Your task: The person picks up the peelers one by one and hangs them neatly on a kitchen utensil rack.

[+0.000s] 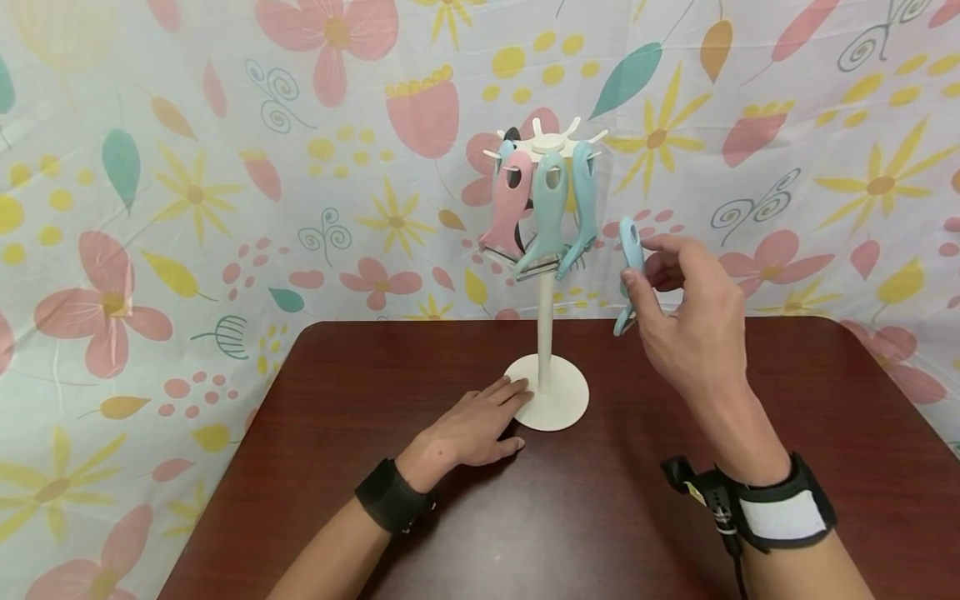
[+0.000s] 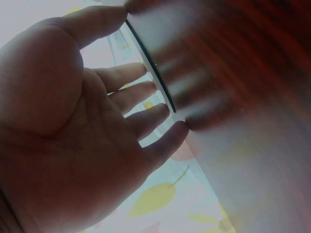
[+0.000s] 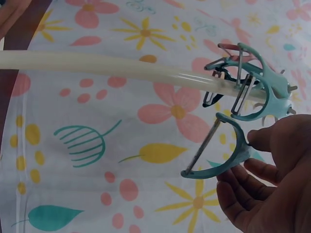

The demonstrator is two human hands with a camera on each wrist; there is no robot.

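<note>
A light blue Y-shaped peeler (image 1: 632, 243) is pinched between the thumb and fingers of my right hand (image 1: 697, 312), just right of a white stand (image 1: 545, 325). In the right wrist view, this peeler's frame (image 3: 241, 148) and its metal blade point away from the fingertips. My left hand (image 1: 476, 425) lies flat, its fingertips on the left edge of the stand's round base (image 1: 562, 400). From the stand's top hooks hang a pink peeler (image 1: 512, 200), a green peeler (image 1: 551, 200) and a blue peeler (image 1: 581, 200). Others behind them are partly hidden.
Several bare hooks (image 1: 576, 125) stick out around the top of the stand. A dark brown table (image 1: 420, 354) carries the stand near its back edge. Behind it hangs a flower-patterned cloth (image 1: 225, 208). A black cable (image 1: 738, 567) runs from the right wrist strap.
</note>
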